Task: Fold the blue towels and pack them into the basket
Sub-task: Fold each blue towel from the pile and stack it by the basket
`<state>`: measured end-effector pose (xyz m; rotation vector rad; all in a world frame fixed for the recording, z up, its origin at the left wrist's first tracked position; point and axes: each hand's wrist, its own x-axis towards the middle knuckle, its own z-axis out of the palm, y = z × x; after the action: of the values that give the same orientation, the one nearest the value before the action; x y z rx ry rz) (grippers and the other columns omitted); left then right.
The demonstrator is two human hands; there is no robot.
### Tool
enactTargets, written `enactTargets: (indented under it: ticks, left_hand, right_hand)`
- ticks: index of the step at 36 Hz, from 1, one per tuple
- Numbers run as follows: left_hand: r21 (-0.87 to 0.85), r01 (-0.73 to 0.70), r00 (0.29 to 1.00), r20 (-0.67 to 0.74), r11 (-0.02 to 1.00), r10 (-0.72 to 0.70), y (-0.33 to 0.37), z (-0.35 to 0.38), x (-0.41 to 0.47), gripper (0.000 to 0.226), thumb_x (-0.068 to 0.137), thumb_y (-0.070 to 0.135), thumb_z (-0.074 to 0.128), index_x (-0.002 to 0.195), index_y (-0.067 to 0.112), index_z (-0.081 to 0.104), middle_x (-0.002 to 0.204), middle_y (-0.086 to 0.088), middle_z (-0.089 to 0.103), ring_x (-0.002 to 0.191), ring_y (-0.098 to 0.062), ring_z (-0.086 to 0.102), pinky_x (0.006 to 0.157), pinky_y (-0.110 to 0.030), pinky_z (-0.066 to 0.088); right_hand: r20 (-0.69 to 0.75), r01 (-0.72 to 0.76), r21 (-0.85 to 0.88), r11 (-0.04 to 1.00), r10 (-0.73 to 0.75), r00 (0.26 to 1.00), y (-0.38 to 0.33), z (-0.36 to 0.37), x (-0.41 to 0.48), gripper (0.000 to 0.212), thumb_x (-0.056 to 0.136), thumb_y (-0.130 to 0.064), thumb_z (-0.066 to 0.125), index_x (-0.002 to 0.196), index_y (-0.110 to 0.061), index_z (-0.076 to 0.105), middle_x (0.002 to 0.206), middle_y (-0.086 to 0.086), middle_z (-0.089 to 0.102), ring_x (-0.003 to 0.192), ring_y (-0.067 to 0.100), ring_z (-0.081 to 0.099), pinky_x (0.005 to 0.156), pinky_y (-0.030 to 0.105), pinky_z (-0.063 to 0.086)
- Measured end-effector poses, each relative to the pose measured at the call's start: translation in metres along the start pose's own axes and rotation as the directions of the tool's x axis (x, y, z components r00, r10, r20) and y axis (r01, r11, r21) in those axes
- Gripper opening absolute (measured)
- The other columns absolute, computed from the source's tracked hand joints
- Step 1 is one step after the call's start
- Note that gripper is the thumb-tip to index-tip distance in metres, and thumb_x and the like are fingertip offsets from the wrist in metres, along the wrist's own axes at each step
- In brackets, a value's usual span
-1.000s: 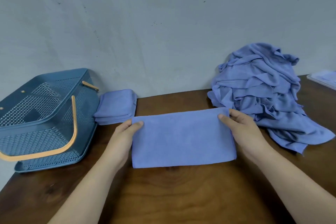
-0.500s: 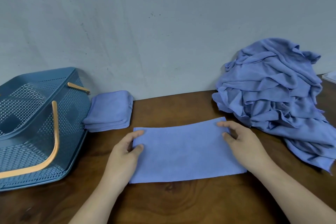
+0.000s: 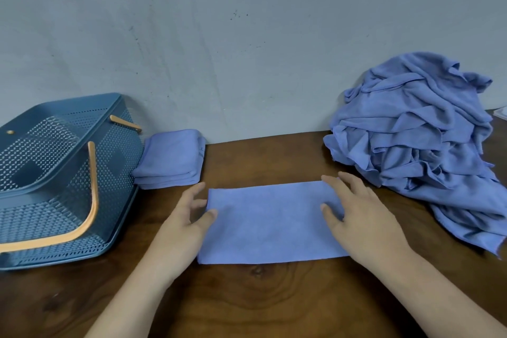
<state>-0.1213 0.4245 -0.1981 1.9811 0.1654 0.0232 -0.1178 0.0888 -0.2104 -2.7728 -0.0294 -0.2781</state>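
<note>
A blue towel [image 3: 270,223], folded into a long strip, lies flat on the wooden table [image 3: 260,302] in front of me. My left hand [image 3: 183,222] pinches its left edge, thumb on top and fingers curled at the edge. My right hand [image 3: 359,217] rests flat over the towel's right end with its fingers spread. A blue perforated basket [image 3: 63,173] with orange handles stands at the left. A small stack of folded blue towels [image 3: 171,159] leans beside it against the wall. A heap of unfolded blue towels [image 3: 422,145] fills the right side.
A grey wall [image 3: 247,49] closes off the back of the table. A pale flat object [image 3: 502,112] shows at the far right edge, behind the heap. Bare wood lies between the towel and the table's near edge.
Both hands have slid from the towel's far corners down to its short ends. My view has shifted, so the basket and the heap sit differently in frame.
</note>
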Motion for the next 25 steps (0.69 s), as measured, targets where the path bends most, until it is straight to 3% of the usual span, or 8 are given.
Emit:
enactTargets:
  ticks: [4,8,10,13,16,18,21,25]
  left_hand:
    - [0.032,-0.02,1.0,0.007,0.999,0.02,-0.003,0.0,-0.014,0.053,0.103,0.032,0.067,0.141,0.06,0.044,0.117,0.041,0.061,0.103,0.008,0.066,0.088,-0.044,0.061]
    - [0.13,-0.077,0.997,0.032,0.989,0.073,-0.002,0.006,-0.02,0.053,0.1,0.024,0.07,0.138,0.056,0.052,0.127,0.035,0.061,0.106,0.006,0.064,0.089,-0.021,0.05]
    - [0.169,-0.087,0.995,0.061,0.982,0.078,-0.006,0.005,-0.018,0.049,0.098,0.019,0.072,0.133,0.051,0.059,0.108,0.019,0.07,0.084,0.003,0.064,0.075,-0.013,0.046]
    - [0.164,-0.063,0.997,0.052,0.984,0.055,-0.007,0.002,-0.016,0.043,0.097,0.016,0.074,0.127,0.046,0.064,0.076,0.005,0.069,0.061,-0.002,0.06,0.058,-0.011,0.043]
    - [0.261,-0.06,0.998,0.021,0.963,0.057,-0.006,0.0,-0.017,0.041,0.098,0.015,0.072,0.127,0.043,0.063,0.104,0.01,0.073,0.08,0.002,0.067,0.064,-0.008,0.046]
    - [0.434,-0.1,0.994,-0.005,0.895,0.113,-0.005,0.0,-0.019,0.045,0.099,0.012,0.066,0.13,0.043,0.06,0.134,0.024,0.057,0.103,0.004,0.063,0.073,-0.007,0.046]
    - [0.664,-0.19,0.962,-0.022,0.723,0.273,0.009,0.011,-0.022,0.044,0.101,0.019,0.061,0.142,0.035,0.055,0.154,0.02,0.041,0.131,-0.01,0.05,0.097,-0.027,0.049]
    - [0.635,-0.448,0.891,0.259,0.629,0.373,0.035,0.054,-0.029,0.047,0.108,0.044,0.048,0.154,0.035,0.047,0.163,0.021,0.037,0.15,-0.004,0.031,0.121,-0.022,0.024]
  right_hand:
    - [-0.007,0.223,-0.04,0.974,-0.223,0.975,-0.011,0.006,-0.002,0.054,0.103,-0.044,0.048,0.155,-0.035,0.045,0.165,-0.002,0.039,0.15,0.022,0.038,0.115,0.044,0.044]
    - [0.204,0.31,0.035,0.95,-0.31,0.929,-0.018,0.012,-0.006,0.055,0.11,-0.054,0.032,0.164,-0.046,0.025,0.175,-0.014,0.008,0.161,0.01,0.009,0.127,0.031,0.015]
    - [0.298,0.312,-0.016,0.95,-0.293,0.908,-0.016,0.013,-0.008,0.06,0.11,-0.062,0.024,0.166,-0.049,0.007,0.175,-0.015,-0.012,0.161,0.009,-0.012,0.124,0.026,-0.006]
    - [0.333,0.32,-0.051,0.946,-0.286,0.899,-0.011,0.016,-0.007,0.066,0.106,-0.07,0.017,0.165,-0.05,-0.006,0.173,-0.012,-0.024,0.158,0.008,-0.025,0.124,0.028,-0.015]
    - [0.344,0.322,-0.061,0.945,-0.283,0.895,-0.01,0.019,-0.007,0.07,0.103,-0.076,0.015,0.163,-0.051,-0.011,0.172,-0.01,-0.027,0.157,0.01,-0.028,0.128,0.032,-0.013]
    - [0.347,0.32,-0.057,0.946,-0.281,0.895,-0.01,0.019,-0.007,0.073,0.101,-0.08,0.015,0.163,-0.052,-0.011,0.172,-0.01,-0.027,0.158,0.011,-0.028,0.129,0.035,-0.011]
    - [0.347,0.312,-0.056,0.948,-0.275,0.897,-0.011,0.019,-0.008,0.08,0.096,-0.086,0.014,0.163,-0.051,-0.012,0.172,-0.01,-0.028,0.157,0.011,-0.028,0.13,0.037,-0.01]
    - [0.349,0.294,-0.049,0.955,-0.259,0.9,-0.012,0.019,-0.008,0.088,0.091,-0.092,0.017,0.164,-0.051,-0.011,0.172,-0.01,-0.029,0.157,0.01,-0.029,0.13,0.038,-0.01]
